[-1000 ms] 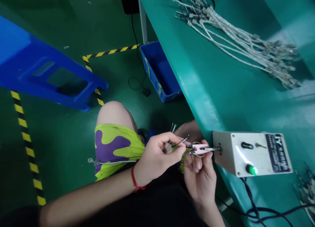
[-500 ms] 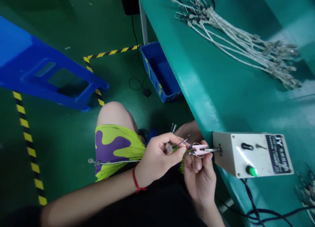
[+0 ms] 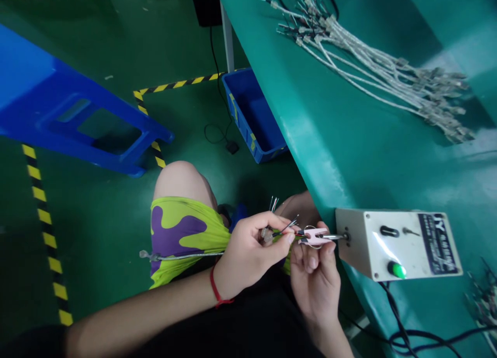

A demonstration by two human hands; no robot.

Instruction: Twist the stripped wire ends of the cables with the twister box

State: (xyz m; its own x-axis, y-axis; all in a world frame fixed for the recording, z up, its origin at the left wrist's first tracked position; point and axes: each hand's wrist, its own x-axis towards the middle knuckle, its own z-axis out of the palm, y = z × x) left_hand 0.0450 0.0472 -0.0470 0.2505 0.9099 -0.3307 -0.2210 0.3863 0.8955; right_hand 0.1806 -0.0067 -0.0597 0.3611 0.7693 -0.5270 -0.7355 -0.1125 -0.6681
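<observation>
My left hand [image 3: 248, 252] is closed in a pinch on a thin grey cable [image 3: 182, 255] whose stripped wire ends fan out above my fingers. The cable trails left across my lap. My right hand [image 3: 314, 275] is closed on a small pink clip tool [image 3: 313, 236] whose metal tip points into the side of a white control box [image 3: 396, 242] on the green table's [image 3: 334, 135] edge. Both hands meet just left of the box, over my knees.
A bundle of several grey cables with connectors [image 3: 373, 68] lies on the far part of the table. A blue bin [image 3: 252, 114] stands on the floor under the table edge, a blue plastic stool [image 3: 77, 119] at left. Black cords [image 3: 419, 337] run from the box.
</observation>
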